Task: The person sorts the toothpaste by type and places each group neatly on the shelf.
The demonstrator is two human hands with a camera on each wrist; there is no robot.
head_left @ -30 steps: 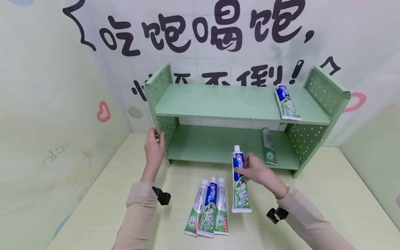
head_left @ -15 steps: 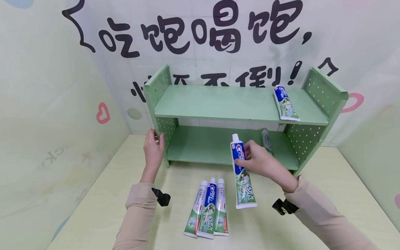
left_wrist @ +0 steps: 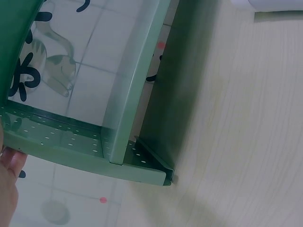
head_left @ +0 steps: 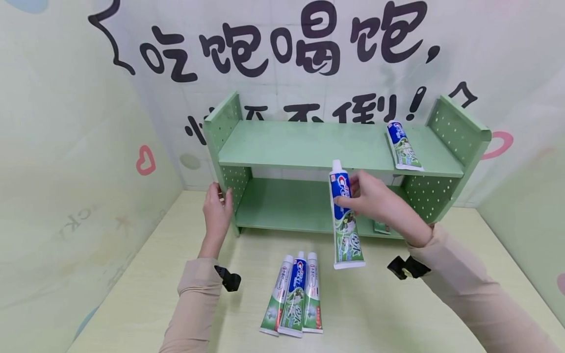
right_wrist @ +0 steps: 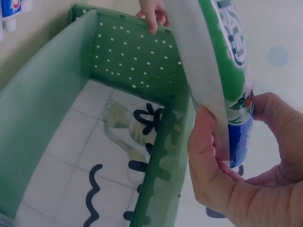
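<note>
My right hand (head_left: 375, 197) pinches a blue, white and green toothpaste tube (head_left: 346, 228) between thumb and fingers. The tube is cap up, in front of the two-tier green shelf (head_left: 282, 147), its cap overlapping the upper board's front edge. In the right wrist view, my thumb and fingers stand on either side of the tube (right_wrist: 236, 94). My left hand (head_left: 217, 213) holds the shelf's left side panel at its front edge; the left wrist view shows only part of that hand (left_wrist: 9, 184). Another blue and green toothpaste tube (head_left: 403, 147) lies on the upper board, right side.
Three toothpaste tubes (head_left: 293, 299) lie side by side on the pale table (head_left: 176, 284) in front of the shelf. Another tube (head_left: 382, 227) on the lower board is mostly hidden behind my right hand. A wall with black lettering stands behind the shelf.
My right hand has lifted the toothpaste tube from below the lower board's front edge up to the upper board's height. My left hand stays on the side panel.
</note>
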